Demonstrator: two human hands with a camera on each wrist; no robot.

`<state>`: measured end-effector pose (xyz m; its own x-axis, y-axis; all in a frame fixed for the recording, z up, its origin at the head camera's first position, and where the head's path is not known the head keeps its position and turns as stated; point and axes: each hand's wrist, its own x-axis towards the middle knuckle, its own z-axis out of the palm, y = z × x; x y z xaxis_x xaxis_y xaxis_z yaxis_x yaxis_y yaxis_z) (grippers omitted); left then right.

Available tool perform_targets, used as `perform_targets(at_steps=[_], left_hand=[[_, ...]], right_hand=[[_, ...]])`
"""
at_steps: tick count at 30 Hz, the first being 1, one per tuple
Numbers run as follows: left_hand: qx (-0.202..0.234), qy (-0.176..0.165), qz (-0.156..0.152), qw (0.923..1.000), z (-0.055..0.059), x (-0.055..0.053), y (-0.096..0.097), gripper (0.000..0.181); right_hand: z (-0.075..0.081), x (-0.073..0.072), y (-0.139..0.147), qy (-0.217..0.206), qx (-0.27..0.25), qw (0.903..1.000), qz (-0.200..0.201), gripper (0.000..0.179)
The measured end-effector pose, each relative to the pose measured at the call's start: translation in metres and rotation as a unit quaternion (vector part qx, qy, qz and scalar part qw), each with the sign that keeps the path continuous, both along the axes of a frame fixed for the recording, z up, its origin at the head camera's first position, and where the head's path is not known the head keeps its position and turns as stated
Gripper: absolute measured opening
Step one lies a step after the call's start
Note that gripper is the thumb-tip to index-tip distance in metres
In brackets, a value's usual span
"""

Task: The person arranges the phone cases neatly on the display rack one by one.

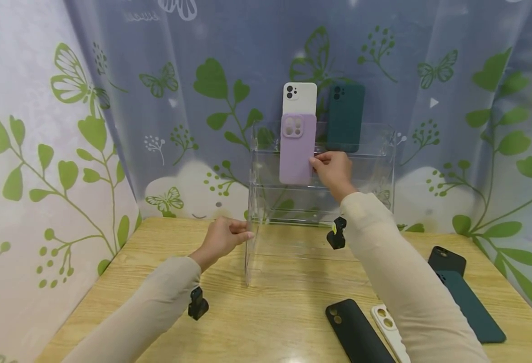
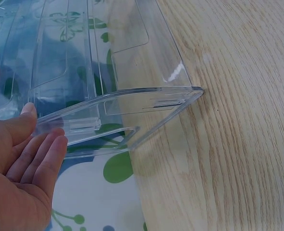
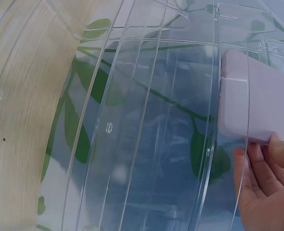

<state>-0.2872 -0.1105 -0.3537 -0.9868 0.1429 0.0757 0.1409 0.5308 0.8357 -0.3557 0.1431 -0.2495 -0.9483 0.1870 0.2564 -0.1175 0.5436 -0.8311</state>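
A clear tiered display stand (image 1: 322, 204) stands at the back of the table. My left hand (image 1: 222, 239) holds the front edge of its left side panel (image 2: 166, 113) between thumb and fingers. With thumb and fingers, my right hand (image 1: 334, 171) pinches the lower right edge of a lilac phone case (image 1: 296, 156). The lilac case stands upright on an upper tier, its bottom behind the clear lip (image 3: 248, 113). Behind it a white phone case (image 1: 303, 103) shows only its top. To the right, a dark green phone case (image 1: 346, 118) leans on the top tier.
On the table at front right lie a black phone case (image 1: 356, 330) and a white case (image 1: 388, 325), partly under my right sleeve. Farther right, another dark green case (image 1: 472, 307) overlaps a second black case (image 1: 447, 259). A patterned curtain (image 1: 180, 126) hangs behind the stand.
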Motion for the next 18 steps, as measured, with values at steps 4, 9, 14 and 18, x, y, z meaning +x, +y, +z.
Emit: perform_targets(at_steps=[4, 9, 14, 18], left_hand=[[-0.001, 0.003, -0.001, 1.0000, -0.001, -0.001, 0.000, 0.040], [0.001, 0.007, -0.007, 0.9999, -0.001, -0.001, 0.000, 0.040], [0.001, 0.004, -0.006, 1.0000, 0.000, 0.000, -0.001, 0.040], [-0.003, 0.005, -0.004, 1.0000, -0.001, -0.001, -0.003, 0.040]], right_hand=[[0.000, 0.001, 0.004, 0.005, 0.007, 0.9999, 0.008, 0.032], [0.005, 0.008, 0.014, -0.010, 0.009, 0.9995, 0.028, 0.039], [0.008, 0.024, 0.025, -0.027, 0.002, 0.9969, 0.075, 0.047], [0.005, 0.043, 0.037, -0.031, -0.010, 0.9937, 0.107, 0.055]])
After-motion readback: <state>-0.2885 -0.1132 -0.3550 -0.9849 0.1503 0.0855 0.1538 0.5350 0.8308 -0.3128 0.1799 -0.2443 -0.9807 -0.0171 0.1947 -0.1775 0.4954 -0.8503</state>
